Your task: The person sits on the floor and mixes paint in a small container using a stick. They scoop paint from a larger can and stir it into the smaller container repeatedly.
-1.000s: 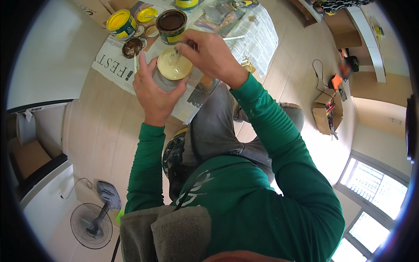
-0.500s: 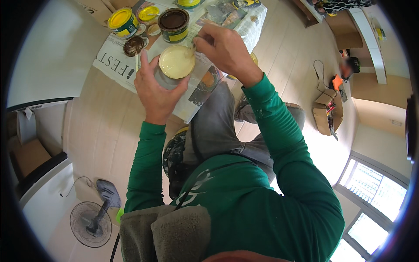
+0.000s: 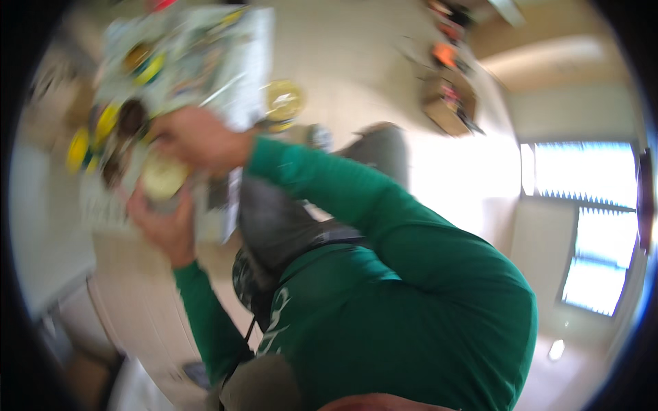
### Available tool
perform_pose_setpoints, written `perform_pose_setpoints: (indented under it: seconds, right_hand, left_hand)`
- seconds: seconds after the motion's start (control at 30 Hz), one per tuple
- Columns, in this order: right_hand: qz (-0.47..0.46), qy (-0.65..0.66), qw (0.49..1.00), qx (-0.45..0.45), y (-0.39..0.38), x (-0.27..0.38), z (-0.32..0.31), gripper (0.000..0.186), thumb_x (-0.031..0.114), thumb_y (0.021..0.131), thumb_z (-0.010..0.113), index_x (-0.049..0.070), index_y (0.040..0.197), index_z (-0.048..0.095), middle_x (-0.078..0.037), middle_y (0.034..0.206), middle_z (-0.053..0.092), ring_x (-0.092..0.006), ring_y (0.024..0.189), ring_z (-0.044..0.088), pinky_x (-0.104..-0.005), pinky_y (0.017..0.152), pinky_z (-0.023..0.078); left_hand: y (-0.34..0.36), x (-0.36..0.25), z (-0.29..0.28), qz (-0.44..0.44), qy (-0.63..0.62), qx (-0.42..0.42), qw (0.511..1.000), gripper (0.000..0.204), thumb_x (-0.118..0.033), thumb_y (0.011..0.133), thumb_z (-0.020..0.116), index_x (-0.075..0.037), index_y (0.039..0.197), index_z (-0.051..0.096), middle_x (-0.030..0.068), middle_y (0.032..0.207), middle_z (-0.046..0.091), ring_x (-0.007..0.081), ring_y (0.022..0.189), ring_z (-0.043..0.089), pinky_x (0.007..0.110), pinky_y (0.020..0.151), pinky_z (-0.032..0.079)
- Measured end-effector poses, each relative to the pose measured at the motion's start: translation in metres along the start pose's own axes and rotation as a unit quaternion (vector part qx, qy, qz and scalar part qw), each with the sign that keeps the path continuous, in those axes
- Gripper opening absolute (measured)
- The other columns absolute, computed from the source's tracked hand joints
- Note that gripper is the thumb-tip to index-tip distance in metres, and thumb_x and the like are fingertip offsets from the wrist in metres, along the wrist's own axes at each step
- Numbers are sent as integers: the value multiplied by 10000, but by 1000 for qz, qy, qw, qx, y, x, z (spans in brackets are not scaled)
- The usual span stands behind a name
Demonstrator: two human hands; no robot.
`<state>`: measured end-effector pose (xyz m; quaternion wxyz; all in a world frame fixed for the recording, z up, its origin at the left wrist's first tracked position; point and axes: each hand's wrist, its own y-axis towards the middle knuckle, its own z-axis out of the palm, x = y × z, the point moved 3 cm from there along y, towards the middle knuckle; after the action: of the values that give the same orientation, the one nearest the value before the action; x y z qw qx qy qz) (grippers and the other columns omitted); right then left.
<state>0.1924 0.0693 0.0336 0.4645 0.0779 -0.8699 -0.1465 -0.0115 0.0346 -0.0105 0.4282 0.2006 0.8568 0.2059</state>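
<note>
My left hand (image 3: 164, 226) is wrapped round a shallow round container of pale cream paint (image 3: 164, 177), blurred by motion. Over its far right rim, my right hand (image 3: 202, 140) is closed in a pinch; whatever sits between those fingers is too smeared to make out. Just beyond the container stands a can of dark brown paint (image 3: 131, 118). A brown-stained lid (image 3: 113, 168) lies to its left, near a yellow-topped can (image 3: 79, 149) and another yellow tub (image 3: 106, 122).
Newspaper (image 3: 253, 41) lies under the cans, with a further can (image 3: 142, 61) at its far side. On the floor to the right are a yellowish tub (image 3: 283, 99) and a cardboard box of tools (image 3: 449, 109). My bent leg (image 3: 274, 212) is close to the newspaper.
The view has swung right, so the hands and cans now appear further left and blurred. My left hand still holds the container, with my right hand at its rim.
</note>
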Motion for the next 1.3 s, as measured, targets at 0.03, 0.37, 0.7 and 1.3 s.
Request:
perform_pose_setpoints:
  seconds: [0.03,0.37,0.7,1.3]
  right_hand:
    - [20,-34,999,-21,7,-5,0,286,312,867,757,57,996,775,-249,921,758,-469,909,753,-571,820,597]
    - [24,-93,995,-9,19,-7,15,285,346,787,759,89,887,832,-205,831,777,-436,827,777,-536,749,618]
    - [2,-73,997,-27,12,-6,15,274,333,825,734,78,879,819,-200,804,766,-424,806,775,-533,763,620]
    - [-26,-4,996,83,4,-16,10,297,258,842,735,27,1023,776,-262,951,760,-464,932,756,-542,832,599]
  left_hand:
    - [0,4,5,-30,-27,12,999,902,-195,807,992,11,1556,534,242,1532,593,412,1454,562,527,1217,454]
    - [8,-22,2,-109,38,11,993,1196,-225,849,971,-9,1747,211,222,1422,696,365,1352,673,498,1188,514]
    - [7,-17,-1,-118,31,20,992,1197,-251,868,959,-24,1757,191,227,1468,667,357,1397,641,481,1209,509]
    - [4,7,3,49,94,-21,994,743,-310,754,1038,-13,1331,676,176,1273,701,392,1167,678,507,1087,523]
